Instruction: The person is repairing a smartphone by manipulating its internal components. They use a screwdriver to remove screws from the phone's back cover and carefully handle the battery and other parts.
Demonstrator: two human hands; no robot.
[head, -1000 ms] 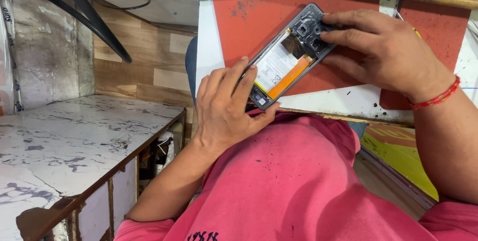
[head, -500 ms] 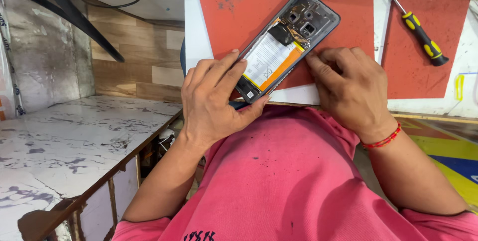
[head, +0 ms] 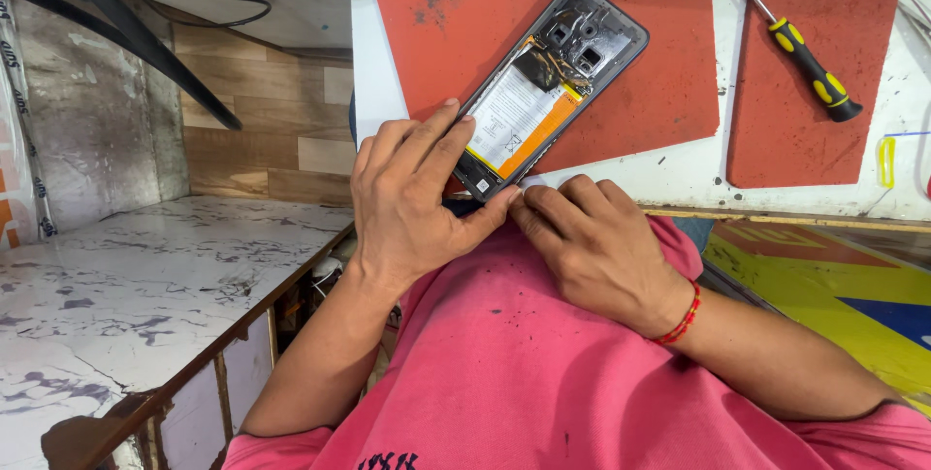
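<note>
Red mat [head: 669,63] bears opened phone [head: 548,87], both hands' fingers [head: 427,145] pinching its lower end; screwdriver [head: 810,67] nearby.

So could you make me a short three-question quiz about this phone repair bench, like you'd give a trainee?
1. True or false: the opened phone still has its back cover on.
2. Which hand touches the phone's lower left edge: A) left hand, B) right hand?
3. What tool lies on the smaller red mat?

Key:
1. False; its battery is exposed.
2. A.
3. A black and yellow screwdriver.
</note>
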